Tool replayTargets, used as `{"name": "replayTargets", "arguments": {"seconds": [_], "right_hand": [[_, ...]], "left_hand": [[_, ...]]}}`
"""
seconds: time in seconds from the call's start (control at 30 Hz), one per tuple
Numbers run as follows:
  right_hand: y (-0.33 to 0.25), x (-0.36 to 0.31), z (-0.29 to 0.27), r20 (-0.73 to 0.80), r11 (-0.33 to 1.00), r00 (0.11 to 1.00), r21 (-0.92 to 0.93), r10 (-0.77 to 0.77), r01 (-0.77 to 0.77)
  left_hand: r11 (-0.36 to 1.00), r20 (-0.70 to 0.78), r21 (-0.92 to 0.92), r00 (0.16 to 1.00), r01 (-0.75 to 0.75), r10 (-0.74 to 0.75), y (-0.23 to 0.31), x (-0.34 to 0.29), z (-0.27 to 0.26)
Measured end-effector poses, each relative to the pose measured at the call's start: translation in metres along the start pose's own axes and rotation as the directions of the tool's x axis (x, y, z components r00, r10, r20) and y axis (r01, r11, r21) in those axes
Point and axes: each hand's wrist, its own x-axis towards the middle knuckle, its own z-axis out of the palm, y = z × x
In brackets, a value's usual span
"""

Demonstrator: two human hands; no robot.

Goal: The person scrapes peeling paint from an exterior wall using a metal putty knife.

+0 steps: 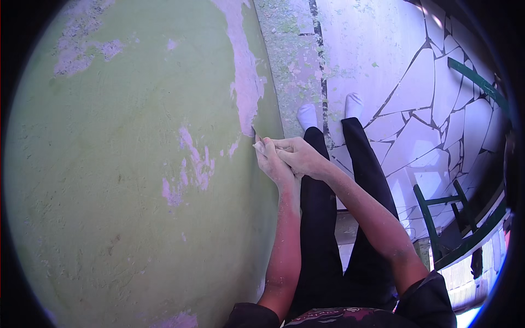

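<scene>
Head: hands [298, 157] grip scraper [254, 132]; tip at wall [126, 229]

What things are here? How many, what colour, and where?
Wall: one, green, left.
Bare patches: several, pinkish, on wall.
Thin tool: one, dark, centre.
Floor: one, pale, right.
Flakes: many, pale green, on floor.
Bar: one, green, upper right.
Frame: one, green, lower right.
Socks: two, whitish, upper centre.
Trousers: one pair, black, lower centre.
Shirt: one, dark, bottom edge.
Forearms: two, dusty, lower centre.
Left hand: one, dusty white, holding tool.
Right hand: one, dusty white, overlapping left.
</scene>
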Motion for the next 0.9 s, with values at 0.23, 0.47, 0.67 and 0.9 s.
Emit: {"name": "replayTargets", "arguments": {"seconds": [0.23, 0.47, 0.67, 0.9], "right_hand": [[0.004, 0.013, -0.018, 0.003, 0.997, 1.0, -0.076, 0.027, -0.026], [-0.011, 0.004, -0.021, 0.02, 0.992, 0.995, -0.084, 0.094, -0.092], [-0.019, -0.001, -0.01, 0.044, 0.99, 0.994, -0.104, 0.097, -0.092], [-0.002, 0.026, -0.027, 0.024, 0.993, 0.998, -0.103, 0.061, -0.058]], "left_hand": [[1.0, -0.01, -0.029, 1.0, 0.004, -0.004, 0.007, -0.002, 0.027], [0.998, -0.04, -0.056, 0.999, -0.034, 0.031, -0.004, -0.001, 0.026], [0.997, -0.081, -0.005, 0.994, -0.076, 0.076, -0.002, 0.0, 0.017], [0.997, 0.023, 0.024, 0.997, 0.075, -0.076, -0.001, 0.019, 0.024]]}}
